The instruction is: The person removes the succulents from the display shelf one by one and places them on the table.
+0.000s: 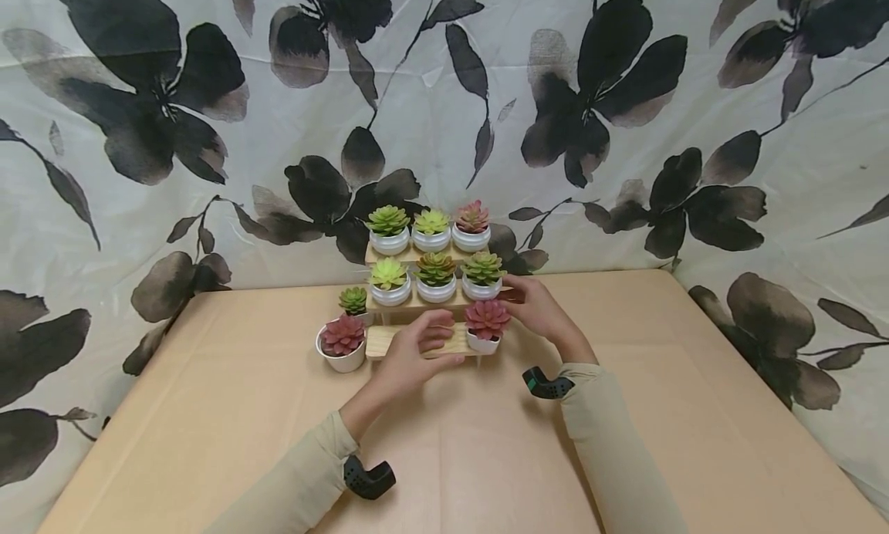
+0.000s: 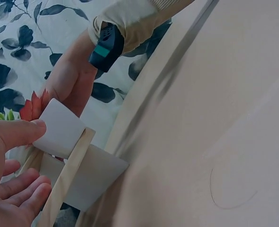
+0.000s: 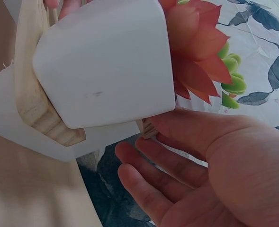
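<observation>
A white pot with a red succulent (image 1: 487, 319) sits on the right end of the lowest step of a wooden tiered stand (image 1: 384, 340). To its right is my right hand (image 1: 538, 306), its thumb right at the pot's edge in the right wrist view and its other fingers loosely extended below. My left hand (image 1: 413, 356) is in front of the lowest step, left of that pot, with thumb and fingers spread apart. In the left wrist view the thumb overlaps the side of the white pot (image 2: 61, 130), and the fingers lie beside the wooden step (image 2: 68, 175).
Potted succulents line the upper steps: green ones (image 1: 435, 270) on the middle, and green ones (image 1: 389, 224) with a pink one (image 1: 473, 219) on top. Left of the stand, a red succulent (image 1: 343, 337) and a green one (image 1: 353, 301) stand in pots. A floral cloth (image 1: 430, 94) hangs behind the table.
</observation>
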The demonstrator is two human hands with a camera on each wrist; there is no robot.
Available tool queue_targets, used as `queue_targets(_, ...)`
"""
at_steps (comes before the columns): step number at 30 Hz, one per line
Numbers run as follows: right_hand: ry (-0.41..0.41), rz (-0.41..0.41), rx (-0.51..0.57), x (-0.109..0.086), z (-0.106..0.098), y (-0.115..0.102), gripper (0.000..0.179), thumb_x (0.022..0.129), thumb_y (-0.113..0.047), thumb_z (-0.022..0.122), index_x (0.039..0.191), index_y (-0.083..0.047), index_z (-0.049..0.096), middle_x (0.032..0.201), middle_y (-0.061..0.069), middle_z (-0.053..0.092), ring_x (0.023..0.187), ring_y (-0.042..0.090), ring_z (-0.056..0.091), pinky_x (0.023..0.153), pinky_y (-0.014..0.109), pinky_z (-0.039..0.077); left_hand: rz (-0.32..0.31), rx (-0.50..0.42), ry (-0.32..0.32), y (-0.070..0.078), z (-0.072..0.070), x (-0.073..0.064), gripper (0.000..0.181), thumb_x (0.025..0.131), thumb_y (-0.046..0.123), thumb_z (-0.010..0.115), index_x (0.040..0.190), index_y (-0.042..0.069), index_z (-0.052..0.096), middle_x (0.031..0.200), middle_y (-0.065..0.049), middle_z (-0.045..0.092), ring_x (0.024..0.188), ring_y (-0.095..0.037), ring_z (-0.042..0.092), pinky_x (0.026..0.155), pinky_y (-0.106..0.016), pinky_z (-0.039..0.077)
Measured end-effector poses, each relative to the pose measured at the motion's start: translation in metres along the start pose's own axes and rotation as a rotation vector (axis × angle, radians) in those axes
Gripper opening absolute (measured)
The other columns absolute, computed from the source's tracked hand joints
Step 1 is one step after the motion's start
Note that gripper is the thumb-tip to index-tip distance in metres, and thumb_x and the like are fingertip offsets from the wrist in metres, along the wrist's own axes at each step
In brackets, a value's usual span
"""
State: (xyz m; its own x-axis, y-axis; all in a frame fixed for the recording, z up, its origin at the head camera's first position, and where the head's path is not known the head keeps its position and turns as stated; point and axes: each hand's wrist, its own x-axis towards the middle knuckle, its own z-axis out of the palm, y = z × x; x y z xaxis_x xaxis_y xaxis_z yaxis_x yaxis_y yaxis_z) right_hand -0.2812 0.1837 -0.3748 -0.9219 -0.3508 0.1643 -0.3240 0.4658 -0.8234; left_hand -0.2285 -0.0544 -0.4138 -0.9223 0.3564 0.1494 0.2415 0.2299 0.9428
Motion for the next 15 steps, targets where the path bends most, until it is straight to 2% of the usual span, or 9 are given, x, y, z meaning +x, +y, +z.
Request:
queue_targets(2, 0.0, 0.002, -0.002, 0.0, 0.0, -0.004, 0.042, 0.09, 0.011, 0.055, 0.132, 0.015, 0.047, 0.133, 0.035, 0.051, 0.118, 0.048, 0.056, 0.101, 0.054, 0.048, -0.006, -0.001, -0.002, 0.001, 0.001, 0.001, 0.062, 0.08, 0.013, 0.08, 0.135, 0.013, 0.051, 0.132, -0.014, 0.059, 0.117, -0.028, 0.061, 0.101, -0.037, 0.053)
queue_targets(8, 0.01, 0.0, 0.006, 0.01, 0.001, 0.024, 0.045, 0.092, 0.008, 0.056, 0.135, 0.01, 0.047, 0.135, 0.031, 0.052, 0.119, 0.045, 0.057, 0.101, 0.051, 0.049, -0.024, -0.025, -0.005, 0.003, 0.003, 0.003, 0.062, 0.079, 0.015, 0.08, 0.135, 0.015, 0.051, 0.134, -0.012, 0.058, 0.121, -0.028, 0.059, 0.103, -0.039, 0.051)
queue_targets(15, 0.003, -0.004, 0.028, 0.008, 0.002, 0.027, 0.045, 0.091, 0.005, 0.058, 0.135, 0.006, 0.05, 0.135, 0.028, 0.053, 0.119, 0.044, 0.058, 0.101, 0.05, 0.049, -0.019, -0.027, -0.002, 0.001, 0.008, 0.006, 0.062, 0.079, 0.013, 0.08, 0.134, 0.015, 0.051, 0.134, -0.009, 0.059, 0.121, -0.027, 0.059, 0.103, -0.036, 0.051)
